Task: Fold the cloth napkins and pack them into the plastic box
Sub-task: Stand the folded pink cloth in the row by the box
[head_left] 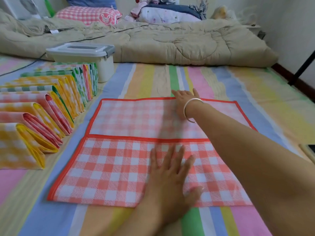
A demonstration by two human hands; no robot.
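soft daylight, blurred, wide-angle distortion

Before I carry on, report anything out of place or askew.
Nothing is spilled or damaged. The red-and-white checked cloth napkin lies flat, left hand and right hand on it. Only oddity: the white plastic box with the grey lid is closed, while the row of folded checked napkins lies outside it.

No writing, number or brand can be read anywhere. The nearest thing to a sign is a round pink badge with a white rabbit face, sewn on the pink checked pillow at the far end of the bed. A small white tag lies on the beige quilt; any print on it is too small to tell.
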